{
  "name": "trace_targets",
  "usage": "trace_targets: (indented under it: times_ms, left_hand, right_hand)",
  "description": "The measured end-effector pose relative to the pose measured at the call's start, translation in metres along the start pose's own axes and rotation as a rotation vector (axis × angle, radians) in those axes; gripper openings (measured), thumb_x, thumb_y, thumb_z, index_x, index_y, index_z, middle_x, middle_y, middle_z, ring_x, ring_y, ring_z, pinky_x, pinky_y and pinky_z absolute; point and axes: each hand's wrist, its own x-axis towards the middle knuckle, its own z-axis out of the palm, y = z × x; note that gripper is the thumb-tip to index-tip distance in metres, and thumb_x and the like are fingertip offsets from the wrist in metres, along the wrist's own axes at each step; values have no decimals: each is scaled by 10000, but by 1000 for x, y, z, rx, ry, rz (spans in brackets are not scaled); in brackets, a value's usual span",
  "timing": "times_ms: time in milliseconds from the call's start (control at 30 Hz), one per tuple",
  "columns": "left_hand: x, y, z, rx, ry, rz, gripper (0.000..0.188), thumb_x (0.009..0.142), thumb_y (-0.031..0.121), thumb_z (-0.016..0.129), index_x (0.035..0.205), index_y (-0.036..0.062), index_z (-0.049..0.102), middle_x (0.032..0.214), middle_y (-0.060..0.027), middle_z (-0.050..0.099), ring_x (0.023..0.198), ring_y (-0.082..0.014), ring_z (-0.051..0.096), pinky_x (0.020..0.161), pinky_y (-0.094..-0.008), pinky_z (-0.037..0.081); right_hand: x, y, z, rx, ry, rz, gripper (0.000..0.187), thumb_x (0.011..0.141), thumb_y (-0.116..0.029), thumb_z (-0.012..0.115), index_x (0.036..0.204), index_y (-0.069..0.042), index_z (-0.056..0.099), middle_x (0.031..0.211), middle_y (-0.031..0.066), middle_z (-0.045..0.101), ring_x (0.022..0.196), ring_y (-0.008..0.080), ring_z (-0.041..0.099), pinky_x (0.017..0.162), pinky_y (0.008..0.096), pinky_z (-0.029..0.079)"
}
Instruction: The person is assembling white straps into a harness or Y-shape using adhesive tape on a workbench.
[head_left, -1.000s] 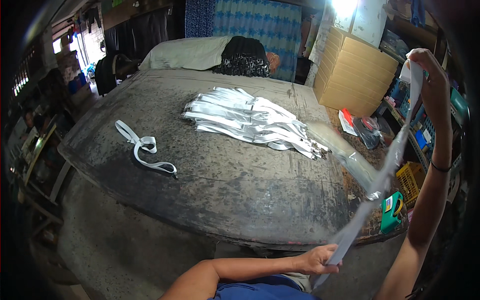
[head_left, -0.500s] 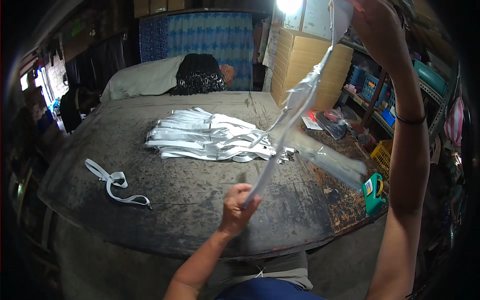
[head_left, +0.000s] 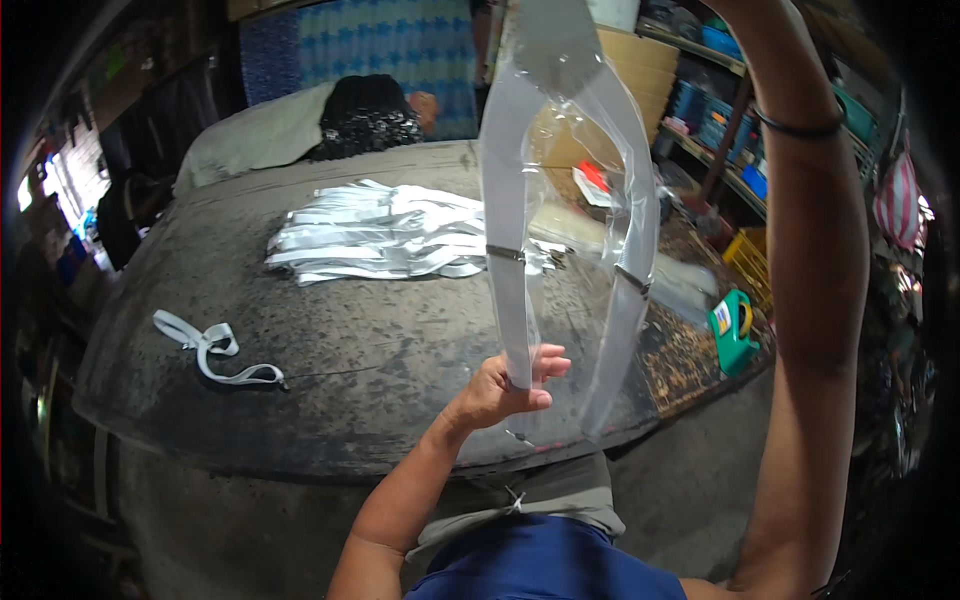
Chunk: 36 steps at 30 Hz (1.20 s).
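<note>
White suspenders in a clear plastic sleeve hang upright before me, joined at a grey-white patch above, two straps with metal adjusters spreading below. My left hand wraps the lower end of the left strap, which passes between thumb and fingers. The right strap hangs loose beside it. My right arm is raised; only the base of my right hand shows at the top edge, its fingers out of frame. A pile of white suspenders lies on the table behind. A single looped white strap lies at left.
On the table's right stand a green tape dispenser and clear plastic sleeves. A black bundle and a pale cloth lie at the back. Cardboard boxes, a yellow crate and shelves line the right.
The suspenders have turned from edge-on to face me, both straps now apart. My left hand has moved slightly right and up, its fingers more extended. My right hand has risen mostly out of view.
</note>
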Motion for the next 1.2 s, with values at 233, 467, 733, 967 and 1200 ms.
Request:
trace_targets:
  times_ms: [233,467,733,967,1200]
  left_hand:
    - [24,-40,25,56,-156,101,1068,734,211,899,1574,61,256,1591,-140,357,1482,-275,314,1181,-444,287]
    - [22,-44,48,-297,-418,15,994,801,369,823,1527,-43,284,1508,-221,441,1427,-325,403,1166,-475,349]
    - [-34,-26,41,-730,-463,-88,877,882,600,620,1394,-93,457,1084,-204,696,1033,-318,667,971,-398,497]
    - [-71,-52,11,-761,-557,-2,1001,642,449,920,1360,-85,471,957,-151,681,867,-259,672,871,-385,521]
    - [-112,-50,22,-556,-367,-377,955,623,342,959,1394,40,483,970,-4,599,889,-109,574,773,-256,448]
  right_hand:
    - [-12,-15,6,176,-27,295,218,962,30,454,1070,25,643,1014,202,699,898,269,692,807,351,579]
    - [-23,-24,-22,97,25,189,159,919,46,501,1025,27,617,991,194,691,910,333,690,805,389,558]
    - [-63,7,-5,290,257,135,379,816,59,556,1188,14,613,933,121,660,831,190,637,771,318,533]
    - [-90,26,-5,265,124,321,251,830,-1,591,1077,-27,632,901,124,653,853,221,654,770,298,514]
    - [-158,41,5,152,81,461,204,942,64,506,1110,-36,564,932,71,617,848,111,583,765,262,477]
